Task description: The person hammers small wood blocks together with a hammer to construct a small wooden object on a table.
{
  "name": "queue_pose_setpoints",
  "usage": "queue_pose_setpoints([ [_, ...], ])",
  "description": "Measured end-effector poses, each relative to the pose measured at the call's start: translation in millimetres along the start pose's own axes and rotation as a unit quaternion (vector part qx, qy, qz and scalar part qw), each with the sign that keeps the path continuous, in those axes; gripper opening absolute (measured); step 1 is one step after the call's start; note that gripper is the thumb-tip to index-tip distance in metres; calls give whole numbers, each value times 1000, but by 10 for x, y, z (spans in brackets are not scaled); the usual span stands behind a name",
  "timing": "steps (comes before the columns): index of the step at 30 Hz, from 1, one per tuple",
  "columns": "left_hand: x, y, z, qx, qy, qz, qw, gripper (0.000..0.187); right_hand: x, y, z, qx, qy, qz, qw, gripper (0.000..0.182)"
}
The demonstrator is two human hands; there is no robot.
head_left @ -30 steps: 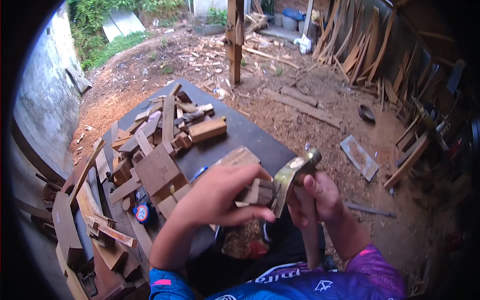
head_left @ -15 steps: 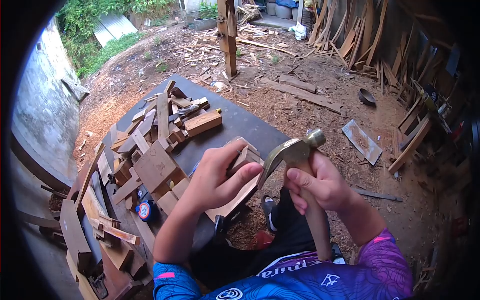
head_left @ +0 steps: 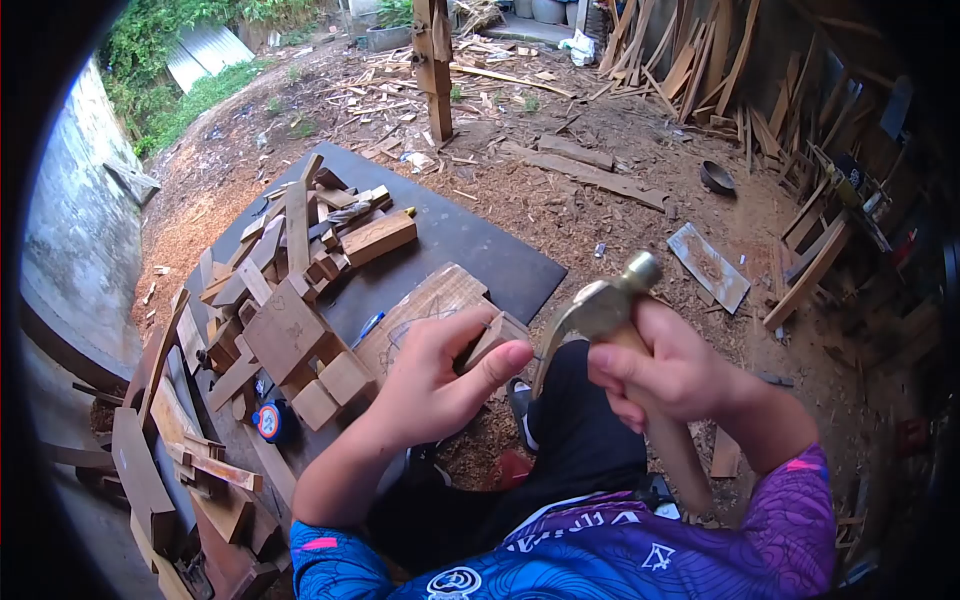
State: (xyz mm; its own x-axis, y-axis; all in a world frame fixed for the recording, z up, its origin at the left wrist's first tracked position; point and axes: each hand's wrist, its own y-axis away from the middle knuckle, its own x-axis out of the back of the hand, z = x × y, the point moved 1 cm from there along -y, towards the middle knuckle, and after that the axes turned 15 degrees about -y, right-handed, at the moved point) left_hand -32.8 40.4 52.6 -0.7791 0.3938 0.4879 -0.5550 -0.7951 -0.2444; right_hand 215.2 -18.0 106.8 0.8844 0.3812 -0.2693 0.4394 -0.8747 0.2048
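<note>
A small wooden block (head_left: pixel 494 338) sits between the thumb and fingers of my left hand (head_left: pixel 436 372), which is closed around it. In my right hand (head_left: pixel 668 362) is a claw hammer (head_left: pixel 603 308), gripped high on its wooden handle just under the metal head. The curved claw points down and left toward the block, with a gap between them. Behind my left hand, a flat wooden board (head_left: pixel 448 288) with dark drawn lines lies on the table. A blue pen (head_left: pixel 368 328) rests by the board's left edge; my hand hides part of the board.
Piled wood offcuts (head_left: pixel 290 325) cover the left of the dark tabletop (head_left: pixel 480 235). A blue tape measure (head_left: pixel 270 421) lies near them. A wooden post (head_left: pixel 432 75) stands beyond the table. Planks (head_left: pixel 715 60) lean at the back right, and a metal bowl (head_left: pixel 717 178) sits on the ground.
The hammer has moved right, away from the block, and its handle has swung right. My left hand still holds the block. More of the marked board shows.
</note>
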Motion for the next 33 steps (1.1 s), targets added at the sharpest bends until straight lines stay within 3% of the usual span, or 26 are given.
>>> queue_pose_setpoints([
  [4,-18,-16,30,-73,-62,51,994,40,97,-19,41,-114,-142,-14,983,21],
  [7,-26,-53,-63,-64,-86,30,994,40,131,-12,96,-24,6,-9,1000,29],
  [8,-24,-43,-77,-34,-86,20,996,38,141,23,117,5,175,45,983,32],
  [9,-9,-31,-97,-5,-86,10,996,36,198,49,155,146,324,-7,935,36],
  [10,398,-80,-712,-11,-221,213,952,34,256,85,195,295,462,-11,836,42],
  [11,778,-118,-1309,-15,-344,404,848,32,396,190,250,378,528,-39,760,45],
  [12,774,-56,-1276,-4,-245,400,883,35,592,322,378,385,593,13,707,41],
  [14,836,-14,-965,-6,-46,371,928,43,768,359,417,293,326,155,886,25],
  [15,664,-13,-613,3,4,315,949,46,736,421,450,173,140,232,947,22],
  [16,489,-3,-260,17,51,259,964,50,725,376,489,177,119,234,949,21],
  [17,386,-115,-294,-3,127,222,967,53,758,279,438,196,108,233,947,21],
  [18,229,-192,-767,-75,413,199,885,57,686,280,402,183,120,215,952,22],
  [20,196,-277,-932,-99,531,130,832,62,487,202,299,169,76,143,972,31],
  [22,386,-70,-246,10,236,88,968,65,320,121,254,118,-12,85,989,33],
  [24,339,-54,-210,44,324,17,945,69,161,-8,110,75,-58,28,995,32],
  [26,286,-43,-133,81,404,-39,910,77,59,-126,-1,92,-35,1,995,34],
  [31,286,63,-47,129,449,-98,879,77,-212,-242,-370,146,-31,-33,988,31],
  [33,262,76,-2,141,432,-106,885,78,-299,-285,-533,155,26,-35,987,45],
])
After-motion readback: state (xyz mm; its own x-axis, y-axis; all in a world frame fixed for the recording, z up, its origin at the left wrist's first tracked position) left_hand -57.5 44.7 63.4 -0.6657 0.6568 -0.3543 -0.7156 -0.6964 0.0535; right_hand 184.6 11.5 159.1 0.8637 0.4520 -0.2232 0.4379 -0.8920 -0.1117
